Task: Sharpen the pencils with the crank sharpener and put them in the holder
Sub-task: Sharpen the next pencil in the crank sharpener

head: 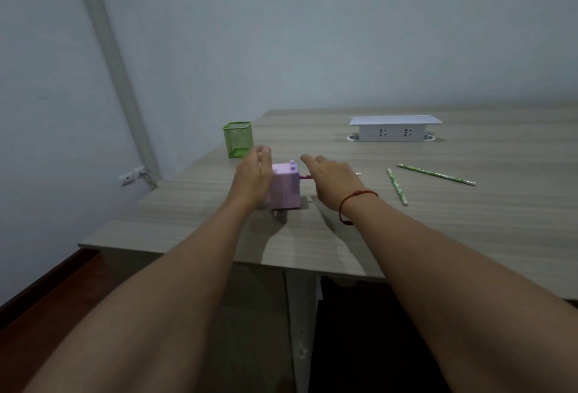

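Wood-grain surface (469,236) carries a white socket box (394,133) at the back. Left hand (253,180), fingers straight and together, flanks the lilac sharpener (286,189). Right hand (334,183) stretches loose fingers over its inserted pencil (306,177). The green mesh holder (237,140) stands just behind, and two green pencils (397,186) (436,174) lie well right.

Nothing legible is showing anywhere. The two green pencils (397,186) on the table (469,220) are carrying a printed pattern, too blurred to read. The white socket box (392,133) is showing only outlet slots, and the pink sharpener (285,187) is showing no readable marking.
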A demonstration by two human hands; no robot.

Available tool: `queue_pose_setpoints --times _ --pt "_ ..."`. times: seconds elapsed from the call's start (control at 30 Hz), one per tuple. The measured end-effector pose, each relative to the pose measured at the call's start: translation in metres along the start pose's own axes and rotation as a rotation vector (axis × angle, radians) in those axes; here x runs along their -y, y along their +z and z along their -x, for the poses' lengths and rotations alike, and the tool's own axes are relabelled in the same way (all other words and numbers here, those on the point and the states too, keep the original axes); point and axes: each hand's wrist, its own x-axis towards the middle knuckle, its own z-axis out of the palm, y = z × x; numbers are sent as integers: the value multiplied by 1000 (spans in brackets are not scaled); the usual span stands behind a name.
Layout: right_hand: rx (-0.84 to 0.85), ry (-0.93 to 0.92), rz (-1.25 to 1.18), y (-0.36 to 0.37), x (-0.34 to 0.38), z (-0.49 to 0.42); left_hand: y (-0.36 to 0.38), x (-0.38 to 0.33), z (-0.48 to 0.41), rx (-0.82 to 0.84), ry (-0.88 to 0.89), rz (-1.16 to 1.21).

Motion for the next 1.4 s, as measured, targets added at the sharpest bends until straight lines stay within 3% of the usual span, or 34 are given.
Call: queue_pose_setpoints --times 0.07,0.23,0.53,0.87,1.1,1.4 --pt "25 -42 -76 -6 8 -2 -11 8 5 -32 -32 -51" --pt "124 -150 -170 -9 29 -9 -22 36 22 277 15 -370" --pt "121 1 -72 1 58 -22 -24 32 18 405 93 -638" --pt "48 -16 -48 15 60 -24 -30 34 -7 548 301 -906" --pt "18 -16 -18 16 61 -24 -42 21 -36 555 399 -986" --pt "54 53 25 7 65 -30 -64 -11 -38 382 518 -870"
